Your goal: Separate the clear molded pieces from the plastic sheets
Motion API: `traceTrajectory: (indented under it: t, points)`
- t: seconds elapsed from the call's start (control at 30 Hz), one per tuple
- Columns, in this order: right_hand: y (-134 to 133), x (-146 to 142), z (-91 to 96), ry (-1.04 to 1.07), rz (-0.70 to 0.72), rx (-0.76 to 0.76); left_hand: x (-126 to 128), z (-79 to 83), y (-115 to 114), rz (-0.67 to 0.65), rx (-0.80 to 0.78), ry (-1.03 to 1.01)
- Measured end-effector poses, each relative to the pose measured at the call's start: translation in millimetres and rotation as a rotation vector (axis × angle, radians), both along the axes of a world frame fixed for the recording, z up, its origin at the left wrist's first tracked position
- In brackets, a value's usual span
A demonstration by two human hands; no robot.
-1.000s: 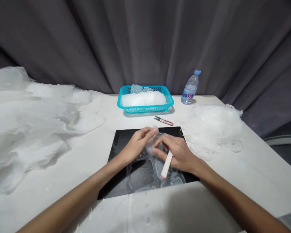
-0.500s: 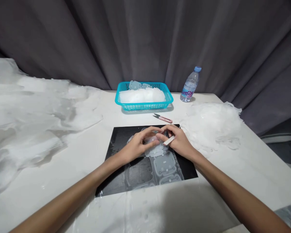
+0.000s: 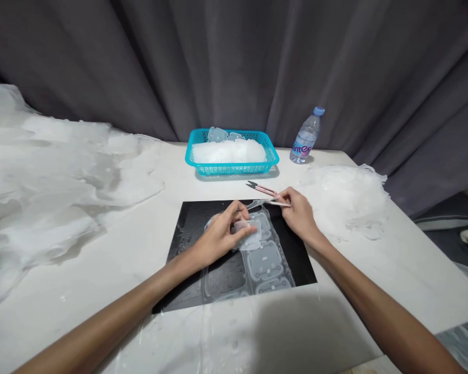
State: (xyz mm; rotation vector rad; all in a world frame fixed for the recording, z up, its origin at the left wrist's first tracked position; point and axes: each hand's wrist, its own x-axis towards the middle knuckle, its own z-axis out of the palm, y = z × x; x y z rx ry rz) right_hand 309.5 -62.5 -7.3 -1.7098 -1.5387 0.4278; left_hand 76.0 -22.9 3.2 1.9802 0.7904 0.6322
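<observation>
My left hand [image 3: 220, 231] is closed over the black mat [image 3: 302, 259], with small translucent silicone-like pieces [image 3: 252, 236] pinched between thumb and fingers. Beneath it lies a clear moulded sheet [image 3: 264, 262] with rounded rectangular shapes; one left-hand section is an open gap showing the mat. At the mat's far right edge, my right hand [image 3: 297, 212] grips a thin white stick-like tool [image 3: 278, 203]. Its fingers also pinch a stretched strip [image 3: 260, 203] at the sheet's far edge. The tool's exact kind is unclear.
Pink-handled thread snips [image 3: 262, 188] lie just beyond the mat. Behind them stands a turquoise basket [image 3: 234, 169] holding translucent pieces. A water bottle [image 3: 306, 137] is at back right. Piles of translucent sheets [image 3: 54, 187] and scraps [image 3: 343, 200] lie left and right.
My right hand has moved right and away from my left hand, drawing out a clear strip from the sheet's far edge. My left hand stays nearly in place, holding the pieces.
</observation>
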Motion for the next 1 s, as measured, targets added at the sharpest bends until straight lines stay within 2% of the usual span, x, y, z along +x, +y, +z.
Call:
traceTrajectory:
  t: [0.07, 0.17, 0.33, 0.47, 0.53, 0.7, 0.83, 0.93, 1.0]
  points:
    - [1, 7, -0.7, -0.035, -0.019, 0.004, -1, 0.0, 1, -0.026, -0.078, -0.059]
    - [-5, 9, 7.5, -0.087, 0.071, 0.016, 0, 0.9, 4, -0.023, -0.203, -0.141]
    - [-20, -4, 32.3, -0.073, 0.232, 0.222, 3, 4.5, 8, 0.020, -0.373, -0.221]
    - [-29, -21, 32.4, -0.019, 0.422, 0.111, 4, 8.7, 10, 0.064, -0.465, -0.247]
    - [-31, -26, 26.9, -0.018, 0.461, 0.082, 4, 10.5, 10, 0.064, -0.482, -0.241]
    - [-28, -25, 20.1, 0.022, 0.418, 0.107, 6, 11.3, 7, 0.090, -0.479, -0.245]
    - [-25, -27, 20.6, 0.205, 0.405, 0.041, 7, 8.1, 6, 0.087, -0.468, -0.274]
    - [-26, -32, 23.0, 0.330, 0.370, 0.015, 7, 5.5, 7, 0.064, -0.444, -0.254]
    - [-28, -33, 29.8, 0.297, 0.347, 0.051, 6, 4.6, 8, 0.035, -0.399, -0.221]
